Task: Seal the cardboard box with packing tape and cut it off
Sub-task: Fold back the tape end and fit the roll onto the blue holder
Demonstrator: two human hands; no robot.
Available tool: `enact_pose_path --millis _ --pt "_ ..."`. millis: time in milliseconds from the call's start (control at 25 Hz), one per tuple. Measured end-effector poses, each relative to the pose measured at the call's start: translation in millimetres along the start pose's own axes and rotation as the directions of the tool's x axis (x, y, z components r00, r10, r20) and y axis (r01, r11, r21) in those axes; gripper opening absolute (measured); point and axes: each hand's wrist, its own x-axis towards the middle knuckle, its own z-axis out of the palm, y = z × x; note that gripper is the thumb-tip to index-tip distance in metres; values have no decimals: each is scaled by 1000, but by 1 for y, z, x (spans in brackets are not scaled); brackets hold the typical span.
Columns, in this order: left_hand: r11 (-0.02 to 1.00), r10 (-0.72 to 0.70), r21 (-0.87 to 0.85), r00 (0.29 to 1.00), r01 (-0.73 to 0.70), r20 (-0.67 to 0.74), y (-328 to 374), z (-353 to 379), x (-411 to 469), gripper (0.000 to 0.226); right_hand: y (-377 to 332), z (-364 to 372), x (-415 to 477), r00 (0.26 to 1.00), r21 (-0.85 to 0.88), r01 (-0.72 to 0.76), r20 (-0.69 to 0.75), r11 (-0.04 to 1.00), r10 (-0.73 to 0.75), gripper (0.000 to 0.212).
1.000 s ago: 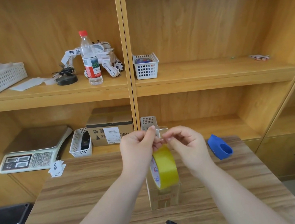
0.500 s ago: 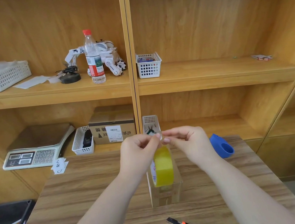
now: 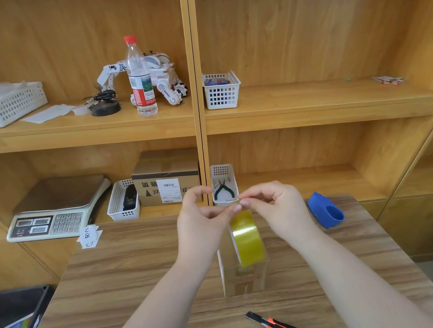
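A yellow roll of packing tape (image 3: 246,238) stands on edge above a small cardboard box (image 3: 244,279) in the middle of the wooden table (image 3: 133,291). My left hand (image 3: 203,220) holds the roll from the left, thumb and fingers at its top. My right hand (image 3: 275,207) pinches the clear loose end of the tape at the roll's top. An orange and black utility knife (image 3: 280,327) lies on the table near its front edge, right of centre.
A blue tape dispenser (image 3: 326,213) lies at the table's back right. Behind the table stand wooden shelves with a scale (image 3: 54,208), white baskets (image 3: 221,91), a taped carton (image 3: 167,179), a water bottle (image 3: 140,77) and a toy robot. Paper slips (image 3: 89,235) sit at the table's back left corner.
Both hands stay together at the top of the roll. The fingertips have shifted slightly as they pick at the tape end; the roll has turned a little and sits lower over the box.
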Motion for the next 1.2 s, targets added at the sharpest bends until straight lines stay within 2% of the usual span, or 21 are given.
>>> enact_pose_path --millis 80,200,280,360,480,640,720,840,920,960,1000,1080,1120,1200 --pt "999 37 16 999 -37 27 -2 -1 2 42 4 0 -1 1000 17 -6 5 1000 6 24" --pt "992 108 64 992 -112 66 -3 -4 6 15 5 -1 -1 1000 26 -4 13 1000 3 13" --pt "987 133 76 988 -139 73 -3 -5 10 4 2 -2 -2 1000 18 4 -9 1000 -4 15" --pt "985 149 73 986 -155 79 -1 -5 13 5 -1 -3 -4 998 5 19 -60 1000 -19 23" --pt "982 167 69 981 -174 96 3 -3 16 4 -6 -5 -2 989 -121 39 -135 992 -55 26" --pt "979 199 28 974 -203 106 5 -2 24 3 -13 -5 10 999 -86 24 -33 996 -27 20" --pt "991 133 -15 984 -132 122 2 -4 30 16 -14 -1 18 999 -54 -10 32 998 11 14" --pt "999 -20 34 986 15 166 -7 -7 40 56 -11 3 29 998 -40 -25 53 999 27 15" --pt "982 -184 93 942 164 281 -9 -9 44 87 -10 3 33 998 -42 -18 51 999 20 15" --pt "961 -276 73 890 268 363 -8 -7 45 96 -10 2 34 998 -58 -14 56 998 17 14" --pt "928 -343 24 830 371 440 -9 -5 47 96 -10 2 34 998 -80 -9 63 997 14 13" --pt "862 -375 -108 766 496 522 -8 -1 49 71 -10 1 34 998 -104 -8 58 995 14 14" --pt "843 -369 -158 766 514 526 -7 1 51 60 -10 0 34 999 -103 -9 44 995 14 16" --pt "846 -342 -198 788 495 512 -6 4 53 58 -7 -3 35 1000 -109 4 18 994 -2 20"
